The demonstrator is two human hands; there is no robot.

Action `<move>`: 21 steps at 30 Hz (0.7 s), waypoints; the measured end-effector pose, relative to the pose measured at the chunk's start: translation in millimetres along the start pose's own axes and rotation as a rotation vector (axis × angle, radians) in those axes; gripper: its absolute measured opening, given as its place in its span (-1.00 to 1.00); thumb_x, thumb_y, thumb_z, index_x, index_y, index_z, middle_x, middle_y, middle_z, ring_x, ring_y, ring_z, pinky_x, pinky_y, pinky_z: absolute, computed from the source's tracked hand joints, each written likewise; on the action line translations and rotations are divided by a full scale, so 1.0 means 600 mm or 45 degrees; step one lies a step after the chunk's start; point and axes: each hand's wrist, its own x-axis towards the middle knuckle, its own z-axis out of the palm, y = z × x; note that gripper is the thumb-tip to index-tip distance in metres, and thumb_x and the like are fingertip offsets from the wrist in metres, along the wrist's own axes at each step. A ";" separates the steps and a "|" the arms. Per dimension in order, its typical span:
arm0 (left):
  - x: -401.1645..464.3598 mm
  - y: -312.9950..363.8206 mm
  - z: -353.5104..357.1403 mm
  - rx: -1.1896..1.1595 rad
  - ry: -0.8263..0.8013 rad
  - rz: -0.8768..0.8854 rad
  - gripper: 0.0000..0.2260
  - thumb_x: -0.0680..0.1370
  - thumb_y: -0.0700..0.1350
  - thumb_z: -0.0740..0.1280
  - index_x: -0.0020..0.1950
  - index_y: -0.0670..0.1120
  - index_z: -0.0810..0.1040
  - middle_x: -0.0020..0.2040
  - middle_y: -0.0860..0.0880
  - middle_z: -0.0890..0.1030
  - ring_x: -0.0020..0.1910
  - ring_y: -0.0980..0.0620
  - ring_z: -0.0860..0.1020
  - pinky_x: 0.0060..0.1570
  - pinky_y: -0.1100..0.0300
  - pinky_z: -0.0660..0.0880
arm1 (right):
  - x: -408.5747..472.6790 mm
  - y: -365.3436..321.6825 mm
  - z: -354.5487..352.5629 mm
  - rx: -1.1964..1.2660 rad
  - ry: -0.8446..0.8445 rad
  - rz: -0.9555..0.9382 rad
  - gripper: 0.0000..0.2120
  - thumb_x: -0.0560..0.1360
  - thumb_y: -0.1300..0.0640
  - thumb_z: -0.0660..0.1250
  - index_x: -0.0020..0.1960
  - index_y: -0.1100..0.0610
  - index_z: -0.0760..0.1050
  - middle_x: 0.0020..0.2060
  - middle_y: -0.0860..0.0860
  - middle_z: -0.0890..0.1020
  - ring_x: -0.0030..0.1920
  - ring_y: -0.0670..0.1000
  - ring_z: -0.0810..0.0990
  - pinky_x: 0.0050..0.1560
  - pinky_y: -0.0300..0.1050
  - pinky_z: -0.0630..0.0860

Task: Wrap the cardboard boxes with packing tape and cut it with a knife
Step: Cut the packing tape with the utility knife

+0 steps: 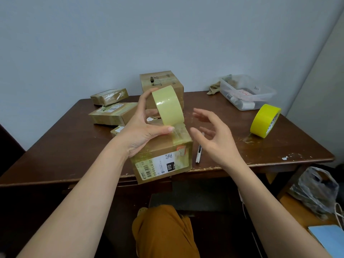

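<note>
Left hand (144, 125) grips the tape roll (168, 106) on edge atop the front box (163, 155), thumb pressing the tape end down onto the lid. Right hand (212, 135) hovers just beside, fingers loose and holding nothing. The knife (198, 155) lies lengthwise on the table (55, 146) beside the box, under that hand. A yellow roll (265, 121) stands right; grey wall behind.

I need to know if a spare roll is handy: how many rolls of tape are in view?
2: a pale roll held in the left hand above the front box; a bright yellow roll standing on the table's right side.
</note>
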 end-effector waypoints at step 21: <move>0.030 -0.008 0.233 0.196 0.094 -0.099 -0.11 0.34 -0.32 0.56 0.44 0.32 0.24 0.14 -0.04 0.44 0.10 -0.16 0.60 0.17 -0.10 0.56 | -0.005 -0.006 -0.120 0.668 0.274 0.150 -0.77 0.44 0.06 0.42 0.09 0.06 0.63 -0.05 0.02 0.74 -0.04 0.02 0.70 -0.09 -0.11 0.64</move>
